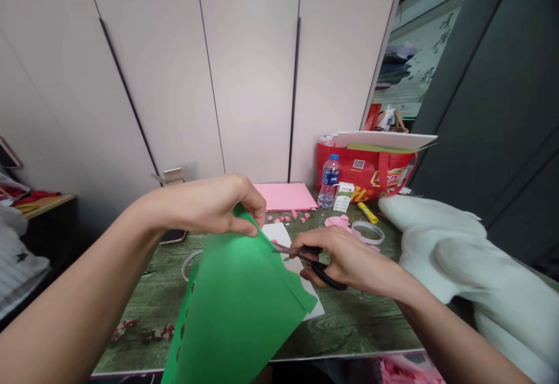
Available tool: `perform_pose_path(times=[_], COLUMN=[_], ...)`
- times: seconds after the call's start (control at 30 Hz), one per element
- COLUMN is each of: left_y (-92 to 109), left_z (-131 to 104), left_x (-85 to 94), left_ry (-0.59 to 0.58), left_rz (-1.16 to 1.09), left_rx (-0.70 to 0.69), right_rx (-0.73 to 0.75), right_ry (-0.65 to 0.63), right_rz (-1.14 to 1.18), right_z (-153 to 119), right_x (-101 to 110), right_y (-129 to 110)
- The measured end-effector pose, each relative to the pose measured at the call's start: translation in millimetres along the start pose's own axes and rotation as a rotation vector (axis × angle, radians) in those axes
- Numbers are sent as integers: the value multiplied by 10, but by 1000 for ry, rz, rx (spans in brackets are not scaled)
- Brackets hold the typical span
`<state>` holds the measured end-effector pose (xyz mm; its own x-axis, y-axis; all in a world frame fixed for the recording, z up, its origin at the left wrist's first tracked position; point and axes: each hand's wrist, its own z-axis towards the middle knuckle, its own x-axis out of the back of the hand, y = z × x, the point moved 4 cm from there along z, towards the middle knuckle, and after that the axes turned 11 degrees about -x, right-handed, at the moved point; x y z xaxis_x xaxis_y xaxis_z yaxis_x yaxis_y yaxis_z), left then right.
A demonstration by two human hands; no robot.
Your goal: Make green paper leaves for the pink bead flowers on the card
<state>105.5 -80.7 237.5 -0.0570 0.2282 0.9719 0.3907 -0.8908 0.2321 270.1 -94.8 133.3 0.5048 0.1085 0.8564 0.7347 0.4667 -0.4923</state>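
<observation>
My left hand (231,206) pinches the top edge of a large green paper sheet (240,302), which hangs down past the table's front edge. In my right hand (336,256) is a pair of scissors with black handles (325,273), its blades at the sheet's right edge. That edge has a ragged cut line and a strip folded or partly cut at its lower right corner. Under the scissors lies a white paper sheet (314,308), partly covered by the green one. Small pink paper pieces (293,215) are scattered behind my hands.
Pink paper (286,196) lies at the table's back. To its right stand a water bottle (329,181), a small carton (343,197) and a red bag (367,168). A glue stick (367,212) and a tape roll (367,232) lie nearer. A pale plush shape (471,256) covers the right side.
</observation>
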Motion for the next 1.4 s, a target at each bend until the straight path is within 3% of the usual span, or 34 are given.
perform_pose_path(times=[0.3,0.77,1.03,1.23,1.4], left_y=[-45,-62,-71,-141,-140], left_z=[10,-18,-19,-38,-23], left_x=[2,-18,-26,-52,-93], left_ry=[46,15,41,94,62], left_rz=[-27,-34,-69,-49,-86], left_rx=[-17,4,-12,37,68], right_rx=[92,-40,67,56,43], right_ry=[108,64,104,161,160], right_rz=[-16,-216,3,135,243], right_z=[27,-20,71,98,69], right_x=[53,83,-54,-242,-383], right_y=[-61,-104,-71,39,94])
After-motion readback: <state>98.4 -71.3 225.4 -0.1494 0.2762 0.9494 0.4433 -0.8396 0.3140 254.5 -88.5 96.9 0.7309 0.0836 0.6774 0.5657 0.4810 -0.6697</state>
